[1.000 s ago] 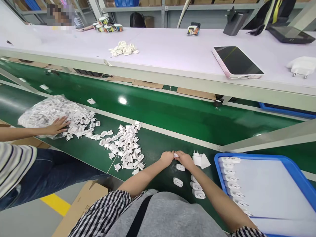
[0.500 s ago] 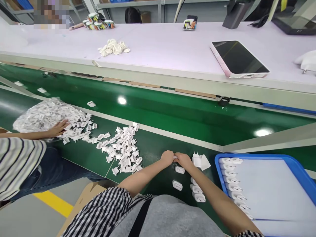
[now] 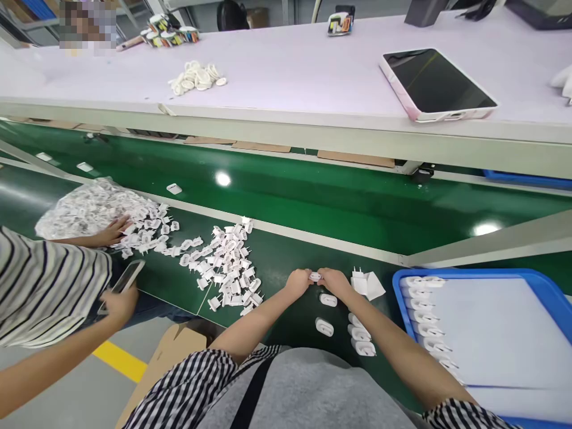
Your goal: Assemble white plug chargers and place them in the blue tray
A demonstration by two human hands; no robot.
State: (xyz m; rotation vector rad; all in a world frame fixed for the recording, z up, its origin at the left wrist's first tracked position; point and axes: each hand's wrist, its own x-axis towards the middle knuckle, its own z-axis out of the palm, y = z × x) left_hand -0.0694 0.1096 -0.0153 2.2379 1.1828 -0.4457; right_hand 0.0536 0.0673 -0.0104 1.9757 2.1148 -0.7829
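Between my left hand (image 3: 298,283) and my right hand (image 3: 335,282) is a small white plug adapter (image 3: 315,276), pinched from both sides above the dark green bench. Just below it stand two more adapters, one nearer (image 3: 324,327) and one closer to my fingers (image 3: 328,300). Partly behind my right forearm is a short column of adapters (image 3: 363,344). A white adapter with its pins up (image 3: 358,281) lies beside a white card-like piece (image 3: 374,286), right of my right hand. To the left spreads a loose heap of white adapters (image 3: 232,262).
A blue tray (image 3: 543,298) at the right holds a row of adapters (image 3: 426,329) along its left side. At the left, a co-worker's hand (image 3: 118,229) rests by a bag of adapters (image 3: 84,211); another hand holds a phone (image 3: 129,275). A phone (image 3: 440,83) lies on the shelf.
The view has tilted slightly downward. The adapter between my hands shows more clearly. A co-worker's hand with a phone has come into view at the left.
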